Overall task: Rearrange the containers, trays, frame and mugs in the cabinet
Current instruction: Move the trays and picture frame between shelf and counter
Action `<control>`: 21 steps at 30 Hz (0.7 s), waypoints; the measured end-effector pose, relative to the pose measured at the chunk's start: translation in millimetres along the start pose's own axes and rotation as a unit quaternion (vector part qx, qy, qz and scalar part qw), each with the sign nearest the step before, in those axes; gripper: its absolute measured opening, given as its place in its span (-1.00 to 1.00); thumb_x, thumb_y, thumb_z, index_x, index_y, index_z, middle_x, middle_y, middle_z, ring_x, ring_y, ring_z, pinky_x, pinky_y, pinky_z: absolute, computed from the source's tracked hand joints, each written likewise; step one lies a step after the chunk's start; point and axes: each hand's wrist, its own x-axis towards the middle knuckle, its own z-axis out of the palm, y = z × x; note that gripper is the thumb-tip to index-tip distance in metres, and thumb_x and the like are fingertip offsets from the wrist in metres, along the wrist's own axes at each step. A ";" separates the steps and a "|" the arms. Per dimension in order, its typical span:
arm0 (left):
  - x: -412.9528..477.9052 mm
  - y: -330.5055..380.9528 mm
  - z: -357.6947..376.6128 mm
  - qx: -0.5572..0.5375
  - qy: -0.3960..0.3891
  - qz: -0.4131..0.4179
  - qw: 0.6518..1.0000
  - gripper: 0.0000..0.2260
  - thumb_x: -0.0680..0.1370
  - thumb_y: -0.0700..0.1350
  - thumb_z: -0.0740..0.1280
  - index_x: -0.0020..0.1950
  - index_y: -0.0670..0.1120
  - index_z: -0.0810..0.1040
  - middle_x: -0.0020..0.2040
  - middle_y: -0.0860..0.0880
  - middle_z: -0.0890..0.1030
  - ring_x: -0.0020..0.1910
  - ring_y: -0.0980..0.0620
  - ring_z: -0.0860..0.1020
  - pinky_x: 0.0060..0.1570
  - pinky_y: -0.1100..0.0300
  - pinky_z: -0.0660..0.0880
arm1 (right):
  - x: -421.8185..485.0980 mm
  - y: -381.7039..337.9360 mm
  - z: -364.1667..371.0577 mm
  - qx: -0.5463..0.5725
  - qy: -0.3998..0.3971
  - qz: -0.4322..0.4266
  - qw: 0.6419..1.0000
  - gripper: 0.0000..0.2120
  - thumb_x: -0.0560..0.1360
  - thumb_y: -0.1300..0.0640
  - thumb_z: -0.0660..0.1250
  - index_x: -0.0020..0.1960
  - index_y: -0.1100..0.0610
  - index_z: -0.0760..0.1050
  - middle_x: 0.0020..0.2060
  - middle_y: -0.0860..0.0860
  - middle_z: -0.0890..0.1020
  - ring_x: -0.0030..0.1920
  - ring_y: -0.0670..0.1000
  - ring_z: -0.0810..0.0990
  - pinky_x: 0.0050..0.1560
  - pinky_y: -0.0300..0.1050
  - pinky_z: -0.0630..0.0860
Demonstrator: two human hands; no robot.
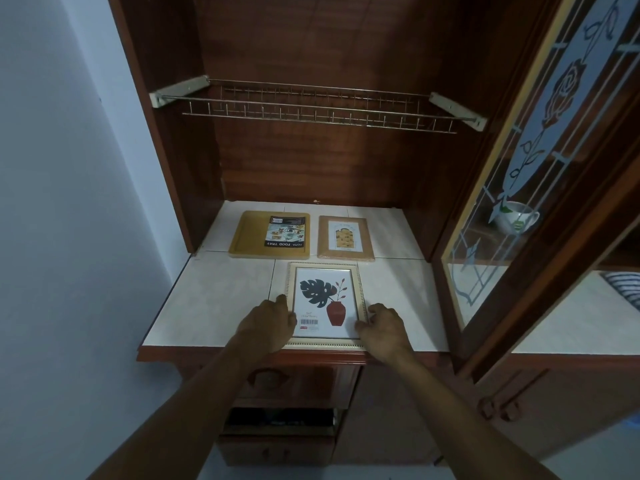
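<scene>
Frame [325, 304]: cream-gold border, print of dark leaf and red-brown vase on white. Tray [270, 235]: yellow-tan, black label. Second tray [345, 238]: light brown. Surface [221, 292]: pale marbled tile. Cabinet [311, 46]: reddish-brown wood.

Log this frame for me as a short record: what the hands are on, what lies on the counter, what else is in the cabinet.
hands: left hand and right hand hold the picture frame by its side edges
frame: flat, at the front edge of the tiled counter
behind it: food tray left, smaller wooden tray right, apart
above: wire rack
right side: mug behind the glass door
</scene>
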 end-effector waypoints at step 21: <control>-33.0 14.5 -31.8 -0.032 0.050 0.049 0.997 -0.52 0.58 0.09 0.25 0.44 -0.07 0.31 0.38 -0.03 0.48 0.18 -0.08 0.56 0.09 0.12 0.57 | -48.0 -31.6 -29.2 -0.067 0.010 -0.085 0.994 -0.43 0.55 0.05 0.34 0.49 0.17 0.25 0.40 0.12 0.40 0.39 0.14 0.38 0.33 -0.03 0.39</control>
